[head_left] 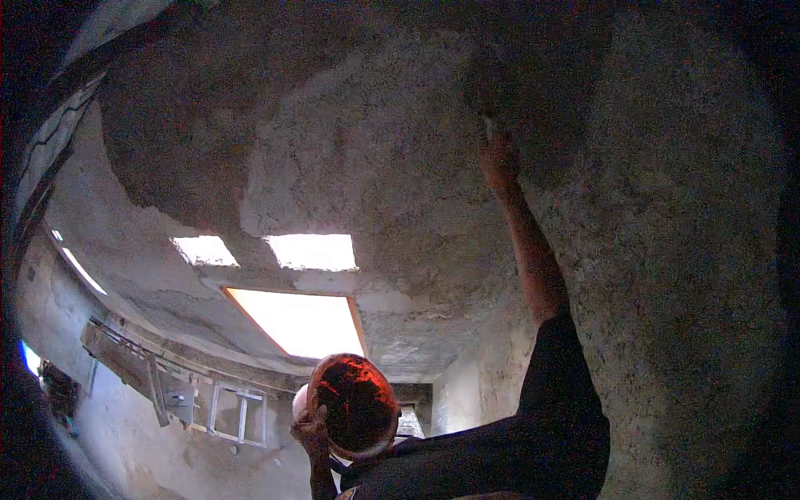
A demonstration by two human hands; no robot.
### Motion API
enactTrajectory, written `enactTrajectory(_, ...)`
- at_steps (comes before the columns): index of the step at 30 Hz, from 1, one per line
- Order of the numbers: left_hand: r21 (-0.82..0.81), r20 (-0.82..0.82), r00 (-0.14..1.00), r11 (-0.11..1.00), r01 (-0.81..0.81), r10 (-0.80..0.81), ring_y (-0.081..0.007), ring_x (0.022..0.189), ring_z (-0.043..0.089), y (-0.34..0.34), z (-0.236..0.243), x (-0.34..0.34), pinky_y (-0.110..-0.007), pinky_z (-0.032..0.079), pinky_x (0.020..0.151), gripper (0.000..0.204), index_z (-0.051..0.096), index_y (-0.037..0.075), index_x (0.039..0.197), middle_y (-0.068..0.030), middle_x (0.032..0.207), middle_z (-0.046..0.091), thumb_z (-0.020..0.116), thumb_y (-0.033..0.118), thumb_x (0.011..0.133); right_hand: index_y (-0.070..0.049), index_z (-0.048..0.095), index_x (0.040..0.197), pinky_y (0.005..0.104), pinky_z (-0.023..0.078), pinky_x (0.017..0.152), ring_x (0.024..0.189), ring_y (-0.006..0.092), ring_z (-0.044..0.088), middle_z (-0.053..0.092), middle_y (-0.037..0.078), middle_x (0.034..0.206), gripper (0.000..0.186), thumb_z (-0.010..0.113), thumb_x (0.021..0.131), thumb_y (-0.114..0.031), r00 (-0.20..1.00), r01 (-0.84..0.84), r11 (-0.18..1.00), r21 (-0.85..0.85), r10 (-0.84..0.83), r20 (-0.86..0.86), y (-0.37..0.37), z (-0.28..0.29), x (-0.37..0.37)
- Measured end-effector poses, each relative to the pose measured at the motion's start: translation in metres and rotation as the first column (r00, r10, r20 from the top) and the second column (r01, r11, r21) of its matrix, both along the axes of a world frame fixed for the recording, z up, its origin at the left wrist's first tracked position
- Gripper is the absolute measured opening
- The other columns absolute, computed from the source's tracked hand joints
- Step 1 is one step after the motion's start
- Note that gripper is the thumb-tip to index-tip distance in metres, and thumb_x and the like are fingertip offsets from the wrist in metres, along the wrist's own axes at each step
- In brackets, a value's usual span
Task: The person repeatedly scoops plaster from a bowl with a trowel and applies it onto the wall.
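My left hand (312, 428) grips the rim of a round orange-red bucket (353, 408) near the bottom middle. The bucket is tilted so its inside shows, with dark smears and bright orange-red patches. High up on the right, my right arm stretches to a rough grey plastered wall (400, 142). My right hand (500, 158) is closed around a tool (488, 127) with a pale part showing; shadow hides its kind. Darker patches of plaster lie around that hand and on the wall's upper left.
Two small bright openings (312, 252) and a larger bright window (302, 323) break the wall at centre left. At lower left, boards (125, 358) and a pale ladder-like frame (240, 412) are in view. My dark sleeve (558, 375) fills the lower right.
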State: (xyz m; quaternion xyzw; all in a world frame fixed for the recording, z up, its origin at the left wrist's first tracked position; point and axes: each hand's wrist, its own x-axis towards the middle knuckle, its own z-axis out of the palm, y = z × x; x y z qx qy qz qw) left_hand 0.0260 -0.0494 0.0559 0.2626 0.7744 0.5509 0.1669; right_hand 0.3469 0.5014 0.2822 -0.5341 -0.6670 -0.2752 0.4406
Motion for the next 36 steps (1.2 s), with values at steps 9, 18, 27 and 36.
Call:
enactTrajectory(9,0.032,-0.076,0.992,0.994,0.104,-0.101,-0.0086,0.050,0.043,-0.004,-0.022,-0.006,-0.028,0.037,0.048,0.022,0.064,-0.002,0.069,0.0011,0.056,0.054,0.070,0.019,0.069,-0.007,0.039,0.124,0.0427,0.045,0.064,0.073,0.0322,0.058,0.057,0.020,0.089,0.043,0.050,0.084,-0.018,0.881,-0.380,0.912,-0.155,0.305,-0.363,-0.141,0.122,-0.038)
enactTrajectory(18,0.060,-0.065,0.983,0.983,0.176,-0.172,-0.0070,0.051,0.044,0.007,-0.013,0.000,-0.027,0.039,0.049,0.021,0.064,-0.003,0.073,0.0016,0.058,0.056,0.069,0.017,0.069,-0.009,0.036,0.128,0.0384,0.047,0.062,0.068,0.0289,0.059,0.060,0.018,0.088,0.047,0.051,0.085,-0.023,0.967,-0.253,0.947,0.198,0.254,0.022,-0.057,0.073,-0.008)
enactTrajectory(27,0.154,-0.209,0.969,0.974,0.164,-0.130,-0.0082,0.050,0.042,0.002,-0.028,-0.011,-0.028,0.037,0.048,0.023,0.058,-0.001,0.062,0.0018,0.056,0.052,0.069,0.019,0.067,-0.006,0.037,0.126,0.0386,0.046,0.063,0.072,0.0302,0.059,0.059,0.020,0.089,0.046,0.048,0.087,-0.025,0.952,-0.284,0.914,0.291,0.305,-0.028,-0.123,0.103,-0.046)
enactTrajectory(36,0.017,-0.087,0.987,0.990,0.139,-0.137,-0.0104,0.047,0.040,-0.007,-0.007,-0.008,-0.031,0.036,0.047,0.029,0.055,-0.003,0.061,-0.0008,0.051,0.049,0.067,0.022,0.068,-0.002,0.039,0.123,0.0374,0.042,0.085,0.105,0.0292,0.050,0.050,0.019,0.112,0.043,0.048,0.087,-0.022,0.897,-0.395,0.918,-0.041,0.376,-0.233,-0.072,0.058,-0.047)
